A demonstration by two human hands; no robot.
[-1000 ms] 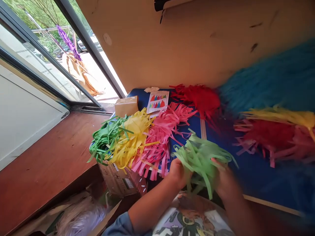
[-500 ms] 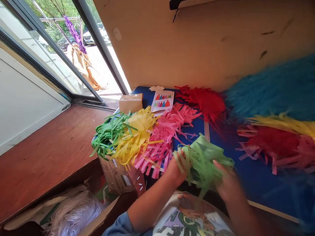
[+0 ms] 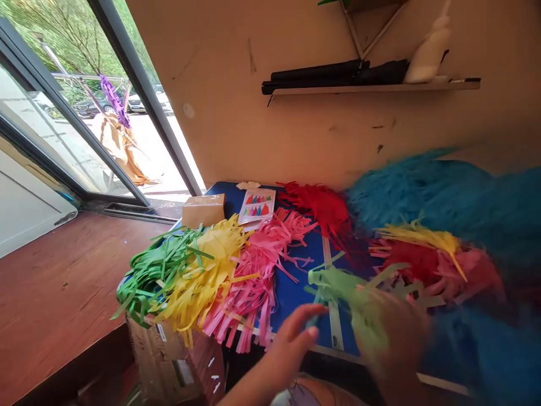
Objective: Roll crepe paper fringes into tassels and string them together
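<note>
Light green fringed tissue paper (image 3: 338,285) hangs bunched over the blue table, smeared in part by motion. My right hand (image 3: 401,327) is closed around its right side, the fingers blurred. To the left, my left hand (image 3: 293,338) is held with thumb and fingers apart and nothing between them, just short of the paper. Pink fringed tissue paper (image 3: 264,259) lies left of my hands. Beside it are yellow fringed paper (image 3: 220,248) and dark green fringed paper (image 3: 169,262). A red and pink bunch with yellow strips (image 3: 422,254) lies beyond my right hand.
At the back of the blue table (image 3: 291,287) are a brown box (image 3: 203,210), a printed card (image 3: 257,206) and red fringed paper (image 3: 321,208). Blue fringed paper (image 3: 414,192) fills the back right. A wall shelf (image 3: 380,88) juts out above. A cardboard box (image 3: 163,361) stands below the left end.
My left hand has let go of the light green paper and opened. My right hand keeps hold of it, bunched more narrowly. The view has shifted up and to the right.
</note>
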